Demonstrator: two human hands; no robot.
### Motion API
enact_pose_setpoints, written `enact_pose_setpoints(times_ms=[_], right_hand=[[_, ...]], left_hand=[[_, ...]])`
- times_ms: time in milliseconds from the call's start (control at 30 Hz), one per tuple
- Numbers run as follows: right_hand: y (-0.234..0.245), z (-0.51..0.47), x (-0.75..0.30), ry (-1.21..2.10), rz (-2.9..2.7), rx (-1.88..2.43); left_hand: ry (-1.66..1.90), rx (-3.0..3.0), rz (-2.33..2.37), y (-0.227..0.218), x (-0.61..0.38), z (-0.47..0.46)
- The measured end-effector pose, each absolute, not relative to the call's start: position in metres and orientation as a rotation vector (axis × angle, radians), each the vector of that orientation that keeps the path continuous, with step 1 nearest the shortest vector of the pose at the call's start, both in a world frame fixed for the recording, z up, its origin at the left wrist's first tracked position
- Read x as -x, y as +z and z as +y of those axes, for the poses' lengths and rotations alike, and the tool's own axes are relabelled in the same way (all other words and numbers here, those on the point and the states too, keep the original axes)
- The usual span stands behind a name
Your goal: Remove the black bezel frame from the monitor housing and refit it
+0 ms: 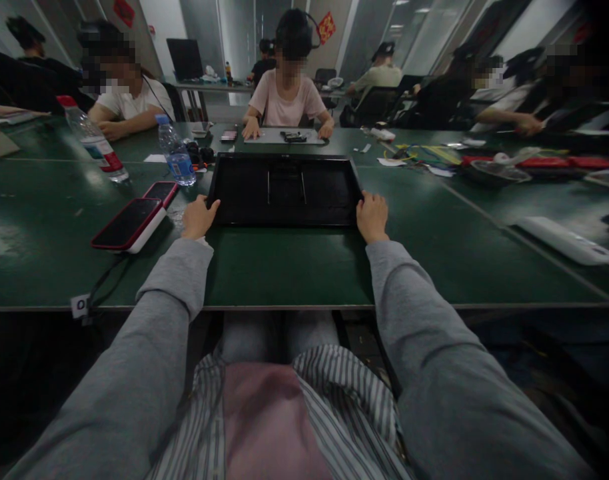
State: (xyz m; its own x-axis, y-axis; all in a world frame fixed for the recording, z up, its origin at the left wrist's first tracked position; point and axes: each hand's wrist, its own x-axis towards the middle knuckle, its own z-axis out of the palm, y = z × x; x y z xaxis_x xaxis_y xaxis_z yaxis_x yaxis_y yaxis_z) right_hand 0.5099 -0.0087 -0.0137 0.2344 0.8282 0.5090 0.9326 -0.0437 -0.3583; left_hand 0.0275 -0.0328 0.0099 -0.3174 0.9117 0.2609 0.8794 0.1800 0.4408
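Left hand [198, 217] grasping left end of the black panel [239, 190], right hand [373, 217] grasping the right end; panel sits on the green surface [289, 267] straight ahead of the wearer; pink-edged phone [129, 223] left of the left hand, blue-capped bottle [177, 157] and red-capped bottle [95, 141] beyond it

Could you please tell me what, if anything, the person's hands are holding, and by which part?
The black tray, by its short sides: left hand on the left rim, right hand on the right, both towards the near corners.
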Motion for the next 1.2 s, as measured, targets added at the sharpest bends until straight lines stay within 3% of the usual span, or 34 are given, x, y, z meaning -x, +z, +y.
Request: enact_pose_setpoints(times_ms=[200, 533, 900, 1200], right_hand=[[0.004, -0.023, -0.488, -0.321, -1.710, 1.729], [-0.007, -0.030, -0.447, -0.284, -2.015, 1.605], [-0.012, -0.027, -0.448, -0.281, -2.009, 1.615], [-0.006, -0.019, -0.478, -0.281, -1.624, 1.749]], left_hand=[[0.986, -2.067, 2.326, 0.015, -0.047, -0.044], [0.774, -2.302, 2.146, 0.025, -0.063, -0.059], [0.817, -2.263, 2.082, 0.032, -0.068, -0.064], [1.056, -1.820, 2.386, 0.011, -0.035, -0.032]])
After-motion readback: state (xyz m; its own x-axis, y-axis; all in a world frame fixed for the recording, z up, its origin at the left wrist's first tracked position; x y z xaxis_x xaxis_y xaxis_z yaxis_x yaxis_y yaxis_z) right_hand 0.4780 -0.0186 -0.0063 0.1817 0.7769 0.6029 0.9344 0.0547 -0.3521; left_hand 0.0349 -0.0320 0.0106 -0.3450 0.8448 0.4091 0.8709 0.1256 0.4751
